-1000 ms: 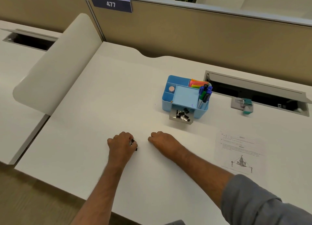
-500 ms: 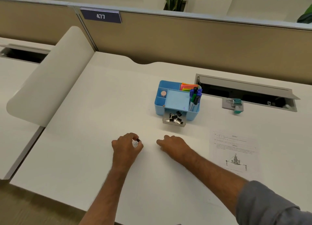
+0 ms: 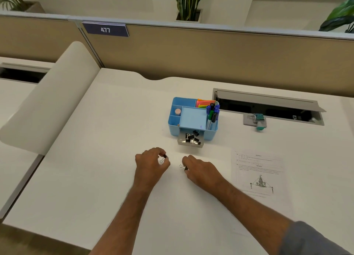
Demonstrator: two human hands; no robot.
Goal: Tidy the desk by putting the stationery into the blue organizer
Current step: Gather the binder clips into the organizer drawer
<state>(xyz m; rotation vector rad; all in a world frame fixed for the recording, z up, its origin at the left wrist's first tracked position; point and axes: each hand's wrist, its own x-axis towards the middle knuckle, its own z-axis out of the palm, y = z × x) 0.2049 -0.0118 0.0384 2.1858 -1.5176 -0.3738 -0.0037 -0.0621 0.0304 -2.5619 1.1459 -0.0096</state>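
The blue organizer [image 3: 173, 126] stands mid-desk with markers [image 3: 212, 113] and coloured sticky notes [image 3: 203, 103] in it. Its clear front drawer [image 3: 189, 144] is pulled out and holds several black binder clips. My left hand [image 3: 150, 164] sits in front of the drawer, pinching a small black binder clip [image 3: 164, 156] between thumb and fingers. My right hand [image 3: 201, 170] is beside it, fingers closed on another black binder clip [image 3: 183, 167] just above the desk.
A printed sheet with a drawing [image 3: 258, 175] lies to the right of my hands. A teal-capped stamp [image 3: 259, 120] stands by the open cable tray [image 3: 268, 107]. A tan partition [image 3: 210, 55] runs behind; a white curved divider [image 3: 47, 101] borders the left.
Both hands have lifted a little off the desk and shifted toward the drawer. The clip in each hand now shows at the fingertips. The camera has tilted up.
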